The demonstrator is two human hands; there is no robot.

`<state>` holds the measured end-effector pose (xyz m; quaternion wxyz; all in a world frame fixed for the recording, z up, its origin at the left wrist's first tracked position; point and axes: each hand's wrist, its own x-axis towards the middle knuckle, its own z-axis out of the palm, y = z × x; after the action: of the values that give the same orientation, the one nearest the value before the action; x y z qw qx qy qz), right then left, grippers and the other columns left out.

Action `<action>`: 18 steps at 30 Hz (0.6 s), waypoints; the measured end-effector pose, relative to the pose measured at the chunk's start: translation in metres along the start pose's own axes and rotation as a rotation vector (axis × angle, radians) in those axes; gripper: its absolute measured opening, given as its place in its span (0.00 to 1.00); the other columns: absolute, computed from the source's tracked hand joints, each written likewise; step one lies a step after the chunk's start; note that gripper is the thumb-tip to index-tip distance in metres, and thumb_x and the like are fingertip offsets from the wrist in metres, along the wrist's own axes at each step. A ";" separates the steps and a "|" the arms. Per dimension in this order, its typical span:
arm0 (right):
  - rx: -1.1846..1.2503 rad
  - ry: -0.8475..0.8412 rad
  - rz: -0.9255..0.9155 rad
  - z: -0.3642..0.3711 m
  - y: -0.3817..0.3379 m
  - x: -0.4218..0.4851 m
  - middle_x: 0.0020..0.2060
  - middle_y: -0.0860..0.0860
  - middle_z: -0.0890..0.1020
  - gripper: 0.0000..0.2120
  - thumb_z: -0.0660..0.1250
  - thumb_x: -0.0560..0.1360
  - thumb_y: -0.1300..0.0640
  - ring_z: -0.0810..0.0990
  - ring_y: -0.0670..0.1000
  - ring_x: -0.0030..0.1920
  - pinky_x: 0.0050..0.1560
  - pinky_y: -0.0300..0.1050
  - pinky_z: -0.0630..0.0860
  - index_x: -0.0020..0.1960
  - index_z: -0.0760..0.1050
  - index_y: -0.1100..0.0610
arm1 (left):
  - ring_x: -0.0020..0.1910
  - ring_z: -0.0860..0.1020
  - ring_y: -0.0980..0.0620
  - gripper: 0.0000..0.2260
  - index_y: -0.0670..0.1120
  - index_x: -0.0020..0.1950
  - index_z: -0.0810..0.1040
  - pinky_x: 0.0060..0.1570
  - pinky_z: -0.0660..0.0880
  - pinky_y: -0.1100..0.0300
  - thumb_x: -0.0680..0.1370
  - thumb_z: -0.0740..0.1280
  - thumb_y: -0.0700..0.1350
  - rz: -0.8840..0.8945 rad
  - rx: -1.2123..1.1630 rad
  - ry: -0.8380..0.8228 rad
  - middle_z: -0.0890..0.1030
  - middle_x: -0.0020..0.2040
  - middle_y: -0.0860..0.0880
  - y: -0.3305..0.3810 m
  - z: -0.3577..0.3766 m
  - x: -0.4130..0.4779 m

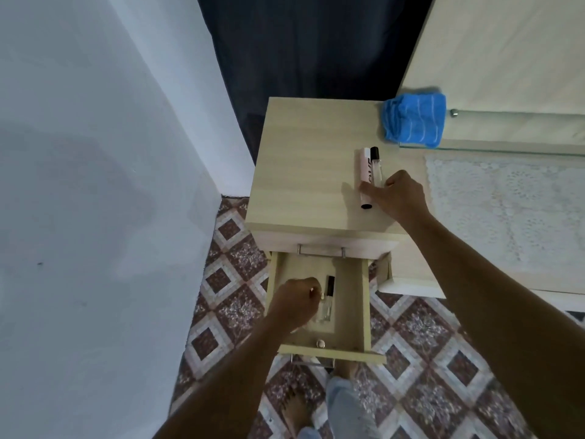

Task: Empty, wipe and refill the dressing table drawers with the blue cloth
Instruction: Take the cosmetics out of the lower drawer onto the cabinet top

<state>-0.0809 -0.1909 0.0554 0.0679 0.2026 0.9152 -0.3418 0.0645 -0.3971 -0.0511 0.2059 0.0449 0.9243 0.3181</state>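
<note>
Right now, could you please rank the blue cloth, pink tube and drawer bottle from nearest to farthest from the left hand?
1. Drawer bottle, in the open drawer, touching the left hand.
2. Pink tube, on the cabinet top, right side.
3. Blue cloth, at the top's back right corner.

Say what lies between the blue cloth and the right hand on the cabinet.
A pink tube and a clear bottle lie side by side, touching the right hand, in the head view.
</note>
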 end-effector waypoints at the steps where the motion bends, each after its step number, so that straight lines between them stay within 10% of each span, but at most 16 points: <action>1: 0.002 0.003 0.002 0.000 -0.001 -0.001 0.49 0.54 0.77 0.33 0.72 0.67 0.38 0.76 0.54 0.49 0.42 0.47 0.70 0.58 0.70 0.62 | 0.43 0.83 0.47 0.14 0.51 0.56 0.80 0.46 0.80 0.54 0.77 0.57 0.44 -0.026 0.047 -0.082 0.83 0.50 0.44 -0.008 0.008 0.000; 8: -0.028 0.007 0.009 0.004 0.000 0.003 0.46 0.51 0.74 0.37 0.71 0.65 0.34 0.74 0.52 0.47 0.43 0.46 0.70 0.59 0.68 0.61 | 0.64 0.75 0.50 0.19 0.58 0.69 0.72 0.61 0.72 0.58 0.79 0.62 0.44 0.090 0.351 -0.602 0.75 0.69 0.50 -0.047 0.052 0.010; 18: -0.054 -0.005 0.014 0.007 -0.003 0.007 0.56 0.53 0.75 0.41 0.72 0.63 0.34 0.75 0.54 0.57 0.49 0.45 0.72 0.64 0.66 0.61 | 0.59 0.78 0.48 0.18 0.48 0.64 0.79 0.54 0.71 0.65 0.77 0.63 0.35 0.101 0.315 -0.734 0.79 0.63 0.47 -0.045 0.072 0.020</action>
<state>-0.0883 -0.1956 0.0502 0.0778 0.2064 0.9225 -0.3169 0.0777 -0.3874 -0.1366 0.4971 0.2318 0.8235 0.1450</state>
